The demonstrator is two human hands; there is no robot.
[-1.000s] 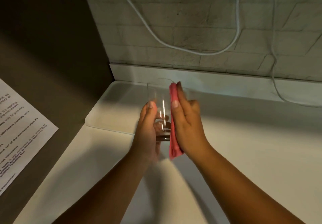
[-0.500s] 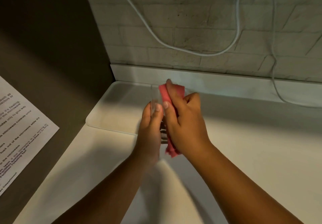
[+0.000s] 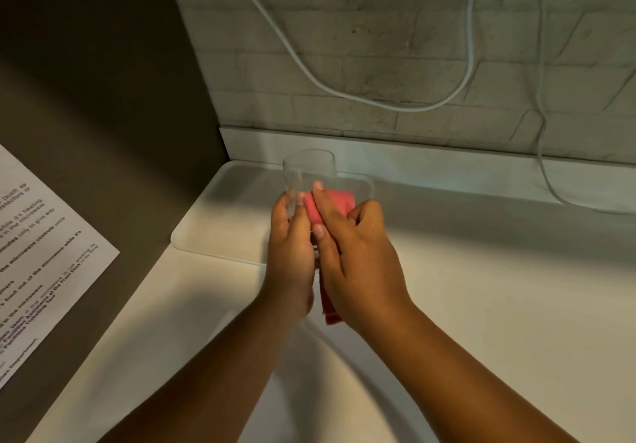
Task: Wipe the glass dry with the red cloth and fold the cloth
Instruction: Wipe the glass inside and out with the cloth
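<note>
Two hands meet over the white table [image 3: 481, 287], just in front of the shallow white tray [image 3: 220, 222], and hold the task's things between them. The left hand [image 3: 292, 253] is wrapped around the lower part of the clear drinking glass [image 3: 308, 174], fingers curled on its near side. The right hand [image 3: 354, 253] lies flat and nearly closed against the glass's right flank, pressing the red cloth [image 3: 339, 203] to the wall with two fingers extended and the others tucked; a tail of the cloth hangs below this hand toward the table.

The glass is lifted clear of the tray and stands close to upright, its long axis vertical with a slight lean away from the onlooker. Its open rim points up, toward the grey brick wall [image 3: 378, 64] behind the tray; its base is hidden between the hands.

Step in hand, as judged: wiping the outside wall of the glass. The inside looks untouched by the cloth, and no folding has begun.

The next move probably calls for the left hand to turn the glass about its long axis while the right hand slides the cloth around and up to the rim, with pressure light enough not to squeeze the glass loose.
</note>
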